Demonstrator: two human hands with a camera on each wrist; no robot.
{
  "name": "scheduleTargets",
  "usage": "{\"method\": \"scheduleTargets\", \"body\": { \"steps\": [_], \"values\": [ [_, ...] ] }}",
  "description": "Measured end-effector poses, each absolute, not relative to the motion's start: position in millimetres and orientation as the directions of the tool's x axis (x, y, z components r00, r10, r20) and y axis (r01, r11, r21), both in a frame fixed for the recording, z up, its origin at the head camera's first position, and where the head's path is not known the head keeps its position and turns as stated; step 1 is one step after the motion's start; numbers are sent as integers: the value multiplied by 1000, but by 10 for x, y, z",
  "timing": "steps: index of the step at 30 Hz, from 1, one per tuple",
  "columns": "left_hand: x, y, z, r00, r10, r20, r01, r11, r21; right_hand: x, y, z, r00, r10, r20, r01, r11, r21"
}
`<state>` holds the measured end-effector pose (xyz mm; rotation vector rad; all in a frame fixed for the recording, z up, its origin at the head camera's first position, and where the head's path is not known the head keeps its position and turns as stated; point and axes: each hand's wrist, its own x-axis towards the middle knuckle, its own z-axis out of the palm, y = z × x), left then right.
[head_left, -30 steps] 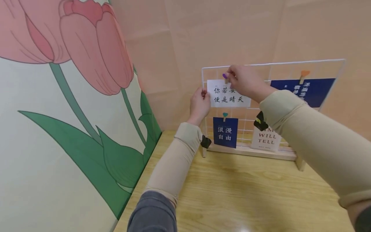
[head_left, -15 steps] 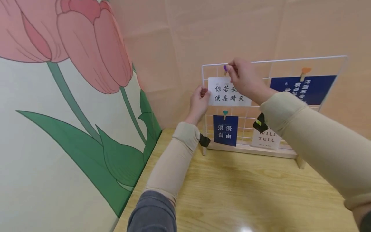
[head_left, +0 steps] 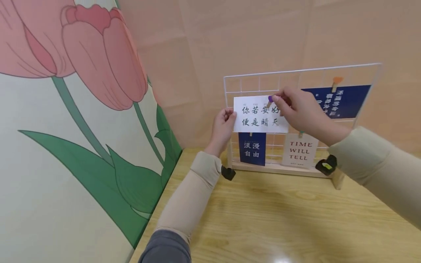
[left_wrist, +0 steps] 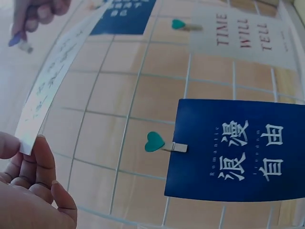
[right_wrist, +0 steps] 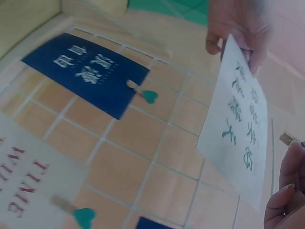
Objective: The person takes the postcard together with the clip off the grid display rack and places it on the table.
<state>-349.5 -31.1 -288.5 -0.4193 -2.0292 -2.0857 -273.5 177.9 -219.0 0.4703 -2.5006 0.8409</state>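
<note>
While my left hand (head_left: 223, 126) pinches the white card (head_left: 256, 116) by its left edge, thumb against curled fingers, my right hand (head_left: 299, 107) holds the purple-topped clip (head_left: 270, 98) between thumb and fingertip. Both sets of fingers are closed down to a narrow pinch.

Position of card: upright, lettered face toward me, out in front of the upper left part of the wire grid (head_left: 279, 72). From the head view the clip overlaps the card's upper right; both wrist views show a gap between the two.

On the grid: lower left, a blue card (left_wrist: 238, 138) under a teal heart clip (left_wrist: 155, 142); beside it, the TIME WILL TELL card (head_left: 300, 150), also with a teal clip (left_wrist: 179, 24); upper right, a wide blue card (head_left: 352, 100), lettering turned sideways, under an orange clip (head_left: 337, 81). The grid stands in a wooden base (head_left: 276, 168) on the counter (head_left: 263, 212). Left of the counter, a panel (head_left: 98, 190) with printed tulips.
</note>
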Motion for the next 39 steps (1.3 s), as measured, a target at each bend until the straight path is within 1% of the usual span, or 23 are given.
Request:
{"method": "scheduleTargets", "body": {
  "steps": [4, 10, 16, 19, 24, 31, 36, 39],
  "values": [
    [-3390, -372, -2928, -944, 81, 321, 320, -26, 947, -2635, 1861, -2291, -829, -194, 525, -465, 761, -452],
    [-3254, -446, -3009, -934, 135, 331, 331, -27, 943, -2519, 1940, -2438, -798, -252, 548, -505, 775, -379],
    [-3092, -525, -3128, -940, 178, 291, 302, 36, 953, -2365, 2017, -2688, -753, -298, 587, -561, 757, -336],
    [-3028, -562, -3188, -942, 198, 271, 289, 70, 955, -2306, 2063, -2810, -720, -331, 610, -596, 744, -300],
    [-2920, -638, -3268, -936, 260, 239, 279, 129, 951, -2199, 2090, -2972, -688, -366, 626, -639, 716, -283],
    [-2816, -760, -3445, -910, 371, 184, 275, 210, 938, -2067, 2146, -3259, -705, -387, 594, -646, 697, -312],
    [-2755, -828, -3611, -880, 449, 152, 298, 273, 915, -2007, 2201, -3507, -700, -408, 587, -660, 684, -311],
    [-2718, -858, -3718, -863, 493, 108, 299, 328, 896, -1970, 2225, -3660, -710, -418, 567, -661, 672, -333]
  ]
}}
